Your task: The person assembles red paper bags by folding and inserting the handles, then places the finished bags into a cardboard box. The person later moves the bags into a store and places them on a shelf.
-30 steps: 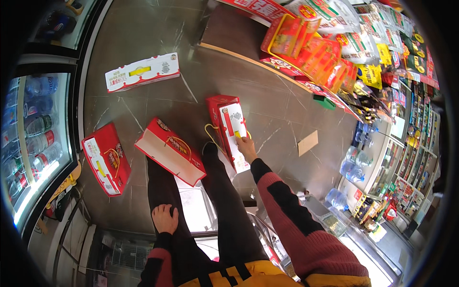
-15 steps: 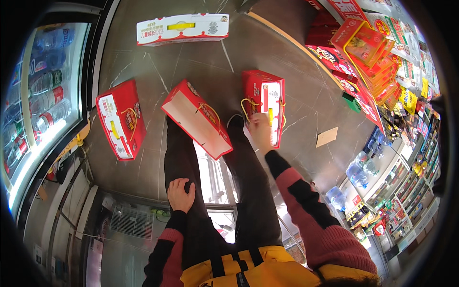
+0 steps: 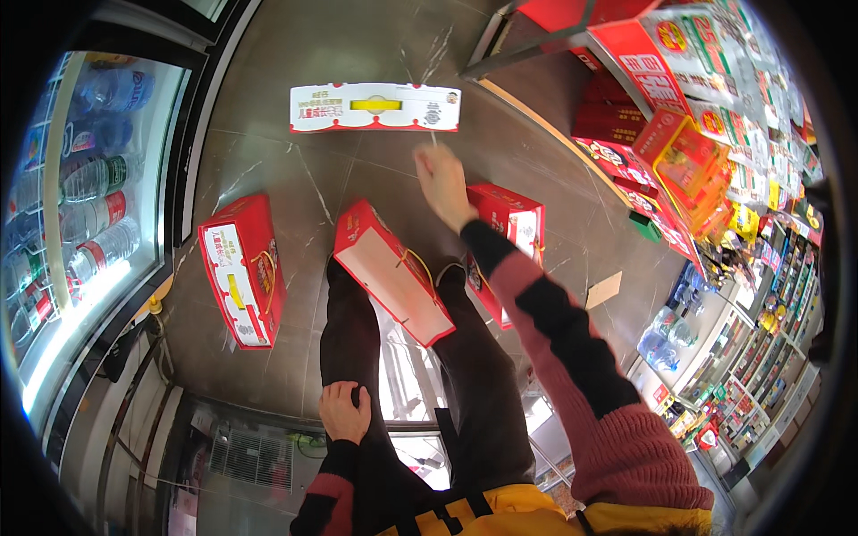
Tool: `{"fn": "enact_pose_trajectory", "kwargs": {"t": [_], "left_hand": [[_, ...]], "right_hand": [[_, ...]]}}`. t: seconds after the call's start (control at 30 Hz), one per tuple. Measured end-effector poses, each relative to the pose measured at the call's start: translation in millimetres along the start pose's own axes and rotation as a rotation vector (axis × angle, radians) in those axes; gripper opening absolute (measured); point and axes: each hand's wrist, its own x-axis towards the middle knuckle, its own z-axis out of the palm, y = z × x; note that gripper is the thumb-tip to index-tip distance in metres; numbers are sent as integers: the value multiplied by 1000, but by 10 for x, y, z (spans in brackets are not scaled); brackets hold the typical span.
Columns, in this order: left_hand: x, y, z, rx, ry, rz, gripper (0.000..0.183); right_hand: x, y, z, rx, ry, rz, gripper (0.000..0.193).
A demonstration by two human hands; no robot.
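My right hand [image 3: 441, 181] reaches forward over the floor, fingers curled, with nothing visible in it. Just beyond it stands a white carton [image 3: 324, 118] with red trim and a yellow handle; a gap separates them. My left hand [image 3: 345, 412] lies flat on my left thigh. In front of my legs is a red gift bag [image 3: 356, 221] with a pale interior and yellow cord handles. To its left, another red gift bag [image 3: 259, 223] holds a similar carton [image 3: 223, 255]. A third red bag [image 3: 500, 198] with a carton inside is partly hidden behind my right forearm.
A lit drinks cooler [image 3: 107, 205] with bottles stands at the left. Stacked red and orange packages [image 3: 684, 165] fill a display at the right, with shelves farther back. A flat piece of cardboard [image 3: 604, 290] lies on the tiled floor [image 3: 268, 107].
My right hand has left the right-hand gift bag and moved forward and left toward the white carton. My left hand stays on my thigh. The whole view has shifted.
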Motion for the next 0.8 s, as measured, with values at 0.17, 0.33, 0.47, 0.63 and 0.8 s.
{"fn": "enact_pose_trajectory", "kwargs": {"t": [0.17,0.33,0.47,0.63,0.8], "left_hand": [[-9,-118,-13,-28,22,5,15],[-26,-106,32,20,-4,-2,17],[-54,-85,38,11,25,-18,16],[-88,-118,69,1,57,-27,17],[-118,-76,156,23,46,-32,19]], "right_hand": [[1083,-43,713,-377,-214,-179,29],[1202,15,832,-593,-463,-201,29],[1063,-38,698,-440,-544,-22,34],[867,-221,438,-429,-606,180,35],[530,-615,-349,-366,-614,304,42]]}}
